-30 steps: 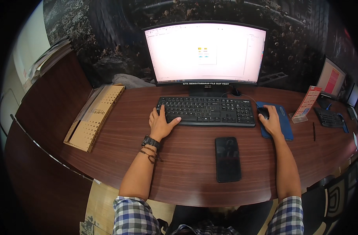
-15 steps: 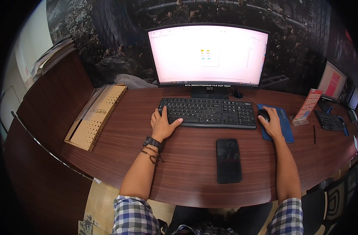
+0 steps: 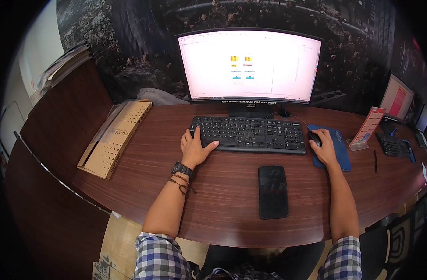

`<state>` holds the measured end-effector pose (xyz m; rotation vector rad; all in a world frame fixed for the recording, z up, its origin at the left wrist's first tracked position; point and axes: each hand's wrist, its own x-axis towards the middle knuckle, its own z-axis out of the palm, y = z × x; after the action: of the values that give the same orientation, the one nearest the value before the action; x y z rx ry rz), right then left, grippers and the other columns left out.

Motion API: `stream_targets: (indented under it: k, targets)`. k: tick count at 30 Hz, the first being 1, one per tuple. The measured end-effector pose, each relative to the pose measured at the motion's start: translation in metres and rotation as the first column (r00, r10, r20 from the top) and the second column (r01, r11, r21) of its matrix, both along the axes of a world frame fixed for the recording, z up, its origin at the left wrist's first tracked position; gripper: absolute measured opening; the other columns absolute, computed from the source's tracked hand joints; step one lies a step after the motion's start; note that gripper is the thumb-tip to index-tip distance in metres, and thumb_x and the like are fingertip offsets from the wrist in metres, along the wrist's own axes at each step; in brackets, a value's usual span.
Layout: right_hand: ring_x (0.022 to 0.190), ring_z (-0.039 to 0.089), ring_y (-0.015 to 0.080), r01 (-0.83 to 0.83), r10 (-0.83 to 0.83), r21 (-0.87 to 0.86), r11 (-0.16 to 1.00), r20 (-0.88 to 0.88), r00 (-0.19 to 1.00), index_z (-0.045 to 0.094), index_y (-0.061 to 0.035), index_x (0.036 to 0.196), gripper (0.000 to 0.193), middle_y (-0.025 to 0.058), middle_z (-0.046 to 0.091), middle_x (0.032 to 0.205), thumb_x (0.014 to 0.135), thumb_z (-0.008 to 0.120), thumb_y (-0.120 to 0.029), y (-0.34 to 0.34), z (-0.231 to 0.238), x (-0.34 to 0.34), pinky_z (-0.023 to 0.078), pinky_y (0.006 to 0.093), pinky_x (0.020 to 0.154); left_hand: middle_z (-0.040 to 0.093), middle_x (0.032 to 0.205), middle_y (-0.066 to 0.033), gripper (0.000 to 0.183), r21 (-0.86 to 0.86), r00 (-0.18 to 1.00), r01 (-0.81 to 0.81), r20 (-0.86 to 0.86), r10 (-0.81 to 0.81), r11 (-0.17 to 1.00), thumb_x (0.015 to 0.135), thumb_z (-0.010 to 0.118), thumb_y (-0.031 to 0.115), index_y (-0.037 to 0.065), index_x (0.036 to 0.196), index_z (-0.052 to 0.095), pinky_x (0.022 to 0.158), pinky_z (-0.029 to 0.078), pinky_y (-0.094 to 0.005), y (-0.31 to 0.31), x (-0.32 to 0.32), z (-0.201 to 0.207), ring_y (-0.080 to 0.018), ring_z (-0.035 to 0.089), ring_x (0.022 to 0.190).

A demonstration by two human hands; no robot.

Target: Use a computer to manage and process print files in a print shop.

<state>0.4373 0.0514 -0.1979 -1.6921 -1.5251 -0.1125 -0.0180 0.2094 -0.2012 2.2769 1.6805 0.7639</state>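
My left hand (image 3: 193, 148) rests at the left end of a black keyboard (image 3: 251, 135), fingers spread over its edge keys and thumb stretched out along the front. A dark watch and brown bead bracelets circle that wrist. My right hand (image 3: 324, 148) is curled over a black computer mouse (image 3: 315, 137), whose far end shows past the fingers, on a blue mouse pad (image 3: 340, 151). Behind the keyboard stands a lit monitor (image 3: 251, 65), showing a white page with small yellow and blue pictures.
A black phone (image 3: 273, 192) lies on the brown wooden desk (image 3: 223, 191) between my forearms. Toward the left is a flat cardboard box (image 3: 115, 140). On the right are a red-and-white sign in a clear stand (image 3: 366, 128), a black pen (image 3: 375, 161) and a second keyboard (image 3: 394, 143).
The pictures on the monitor have grown larger and more of them show. Both hands have stayed in place on the keyboard and mouse.
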Motion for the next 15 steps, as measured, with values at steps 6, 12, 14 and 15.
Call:
stream_targets:
  k: [6,12,14,15]
  targets:
    - [0.117,0.059,0.0387,0.007,-0.007,0.006,1.000,0.013,1.000,0.066,-0.0029,0.123,0.042,0.0185,0.056,0.127,0.086,0.071,-0.022,-0.0006,-0.0012,-0.0010,0.048,0.0426,0.100,0.021,0.159,-0.0369,0.106,-0.004,1.000,-0.018,-0.011,0.018,1.000,0.083,0.069,0.071,0.005,0.158,0.032,0.119,0.020,-0.0600,0.0006,0.0003,-0.0024,-0.0513,0.018,0.149]
    - [0.118,0.059,0.0390,0.005,-0.005,-0.004,1.000,0.014,1.000,0.066,-0.0028,0.122,0.041,0.0191,0.056,0.127,0.086,0.070,-0.021,-0.0014,0.0004,-0.0004,0.048,0.0425,0.100,0.021,0.159,-0.0370,0.107,-0.011,1.000,-0.021,-0.019,0.021,1.000,0.083,0.069,0.071,0.005,0.158,0.032,0.119,0.020,-0.0602,0.0006,0.0012,-0.0015,-0.0515,0.017,0.149]
    - [0.118,0.059,0.0390,-0.001,0.001,-0.007,1.000,0.009,1.000,0.066,-0.0028,0.122,0.041,0.0192,0.056,0.127,0.086,0.070,-0.021,-0.0010,0.0017,-0.0021,0.048,0.0426,0.100,0.021,0.159,-0.0371,0.107,-0.007,1.000,-0.020,-0.017,0.020,1.000,0.083,0.069,0.071,0.005,0.158,0.032,0.119,0.020,-0.0603,0.0004,-0.0005,-0.0017,-0.0516,0.017,0.149]
    - [0.118,0.058,0.0391,-0.005,0.005,-0.010,1.000,0.003,1.000,0.067,-0.0028,0.122,0.041,0.0194,0.056,0.127,0.086,0.070,-0.021,-0.0007,0.0020,-0.0029,0.048,0.0426,0.100,0.020,0.159,-0.0372,0.107,-0.004,1.000,-0.018,-0.014,0.018,1.000,0.083,0.069,0.072,0.005,0.158,0.032,0.119,0.020,-0.0604,0.0003,-0.0013,-0.0018,-0.0516,0.017,0.149]
